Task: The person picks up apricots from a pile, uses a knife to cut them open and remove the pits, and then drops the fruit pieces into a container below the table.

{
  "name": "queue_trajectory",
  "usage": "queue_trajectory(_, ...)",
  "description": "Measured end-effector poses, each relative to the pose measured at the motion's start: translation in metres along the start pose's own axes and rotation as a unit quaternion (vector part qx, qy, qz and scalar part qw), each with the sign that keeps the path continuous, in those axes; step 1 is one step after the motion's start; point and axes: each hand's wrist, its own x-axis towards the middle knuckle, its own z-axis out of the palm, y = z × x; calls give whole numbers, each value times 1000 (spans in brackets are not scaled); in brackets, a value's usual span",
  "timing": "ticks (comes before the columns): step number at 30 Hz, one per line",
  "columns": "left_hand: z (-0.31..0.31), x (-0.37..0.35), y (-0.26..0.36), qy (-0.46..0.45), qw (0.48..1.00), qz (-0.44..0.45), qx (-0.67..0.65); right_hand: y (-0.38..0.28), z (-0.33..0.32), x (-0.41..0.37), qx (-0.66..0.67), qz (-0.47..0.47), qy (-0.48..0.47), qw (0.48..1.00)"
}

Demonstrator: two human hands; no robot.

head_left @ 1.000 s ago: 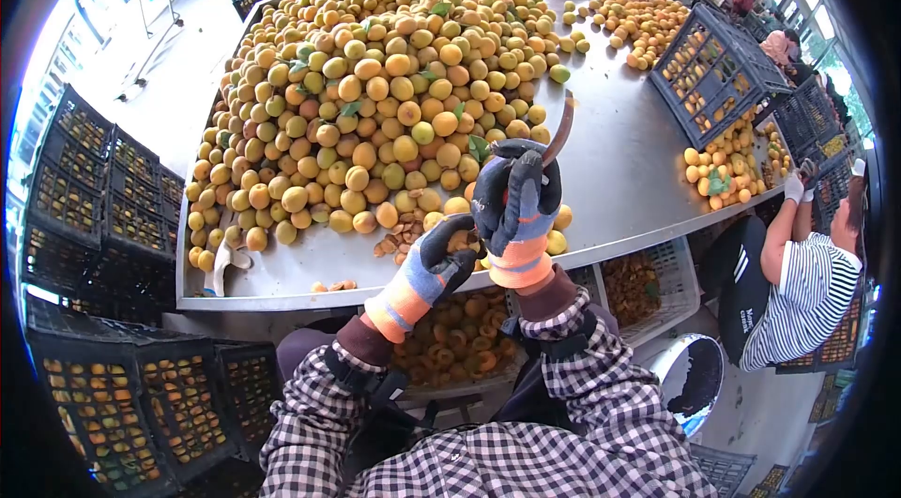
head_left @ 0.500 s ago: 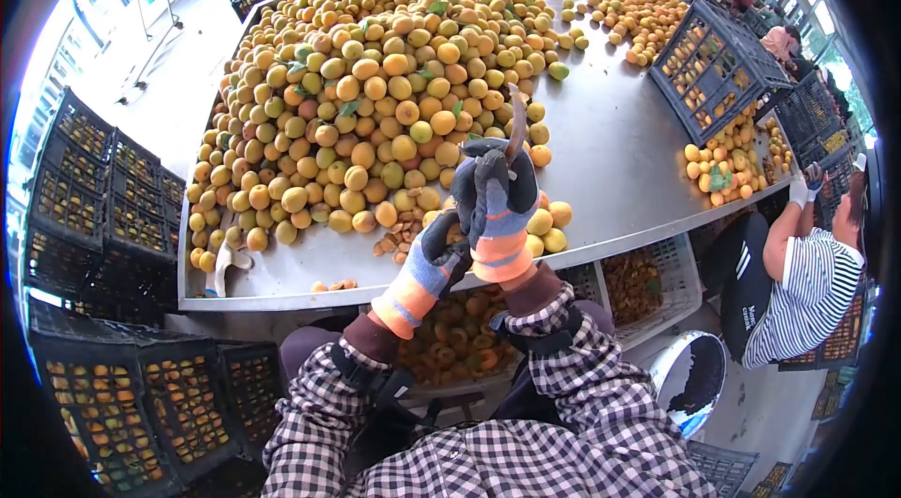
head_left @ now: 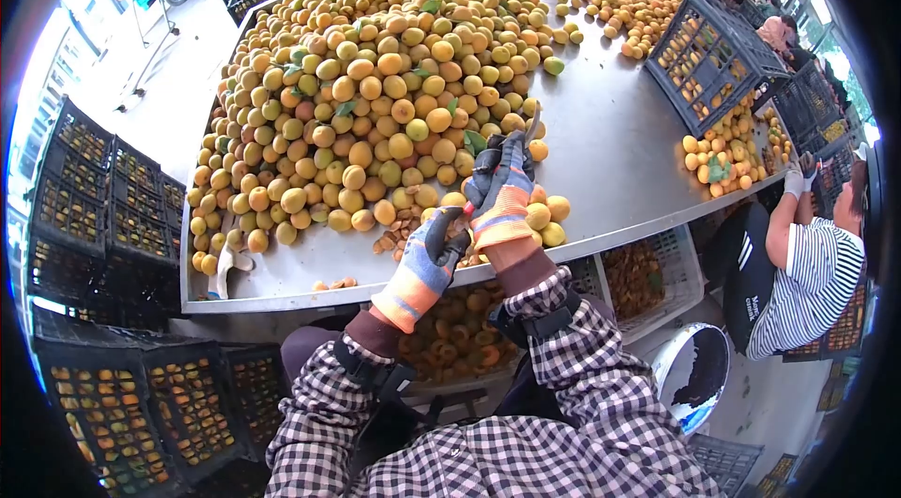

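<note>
A big heap of orange-yellow fruit point(head_left: 366, 104) covers the left and middle of a metal table point(head_left: 601, 141). At its near edge, my gloved right hand point(head_left: 504, 188) is closed around a knife, whose curved blade point(head_left: 534, 124) points up and away. My gloved left hand point(head_left: 432, 259) is just left of and below it, fingers closed; a small red bit shows between the hands, too small to name. Beside my left hand lie small brown pieces point(head_left: 398, 233). Below the table edge, under my hands, is a container of split fruit point(head_left: 460, 343).
Black crates of fruit point(head_left: 103, 404) stand at the left. A tilted crate point(head_left: 713, 57) spills fruit on the table's right. A white bucket point(head_left: 690, 371) and a seated co-worker in stripes point(head_left: 807, 282) are at the right. A white glove point(head_left: 230, 265) lies at the table's left corner.
My right hand has turned, and the blade has tipped to the right and lower. My left hand has shifted slightly, and a red bit now shows by its fingertips.
</note>
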Motion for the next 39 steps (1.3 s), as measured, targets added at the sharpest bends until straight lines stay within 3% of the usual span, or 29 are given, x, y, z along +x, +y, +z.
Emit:
queue_trajectory(2, 1, 0, 0, 6, 1000, -9, 13, 3, -3, 4, 2, 30, 52, 998)
queue_trajectory(9, 0, 2, 1, -4, 999, -9, 49, 10, -11, 17, -8, 72, 106, 992)
queue_trajectory(19, -11, 7, 1, -79, 984, 34, 154, 12, -20, 20, -19, 91, 92, 991)
queue_trajectory(22, -8, 8, -11, -88, 983, 36, 158, 11, -18, 20, 11, 139, 75, 987)
queue_trajectory(26, -4, 13, -12, -37, 994, 38, 91, -3, 2, 7, -15, 73, 107, 991)
queue_trajectory(28, -10, 17, -14, -17, 992, 15, 127, -7, 2, 10, -32, 0, 52, 998)
queue_trajectory(29, -15, 17, -17, 5, 987, -11, 163, -4, -2, 21, -37, -80, 25, 996)
queue_trajectory(30, -19, 18, -22, 24, 986, -35, 160, -8, -4, 22, -37, -77, 24, 996)
queue_trajectory(32, -26, 19, -34, 54, 987, -148, -28, -18, -6, 25, -71, -85, -1, 994)
queue_trajectory(34, -40, 23, -15, 24, 950, -263, -165, -25, -5, 19, -107, -93, -5, 990)
queue_trajectory(36, -46, 20, -5, 3, 926, -278, -256, -34, -8, 11, -159, -43, -28, 986)
queue_trajectory(39, -55, 20, 1, -39, 910, -286, -299, -38, -14, 12, -219, -57, -65, 972)
